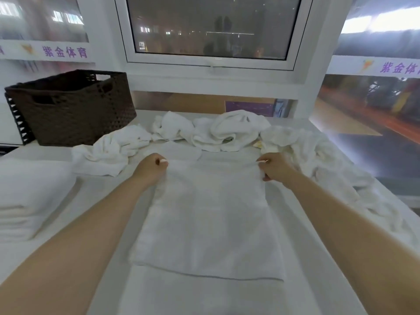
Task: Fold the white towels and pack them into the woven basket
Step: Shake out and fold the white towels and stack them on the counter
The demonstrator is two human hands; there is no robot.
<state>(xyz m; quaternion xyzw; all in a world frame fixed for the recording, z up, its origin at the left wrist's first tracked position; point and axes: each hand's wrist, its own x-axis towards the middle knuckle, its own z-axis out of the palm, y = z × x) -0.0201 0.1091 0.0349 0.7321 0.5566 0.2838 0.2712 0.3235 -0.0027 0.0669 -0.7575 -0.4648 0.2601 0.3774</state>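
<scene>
A white towel (209, 214) lies flat and lengthwise on the white table in front of me, folded over itself. My left hand (151, 167) pinches its far left corner. My right hand (273, 165) pinches its far right corner. Both arms stretch forward over the table. A dark brown woven basket (72, 110) stands at the back left, apart from my hands; its inside is hidden from here. Several crumpled white towels (218, 130) lie heaped behind the flat one.
A stack of folded white towels (29, 196) sits at the left edge. More rumpled white cloth (329, 160) trails along the right side. A white-framed window (213, 30) and wall close off the back. The table's right edge drops off beyond the cloth.
</scene>
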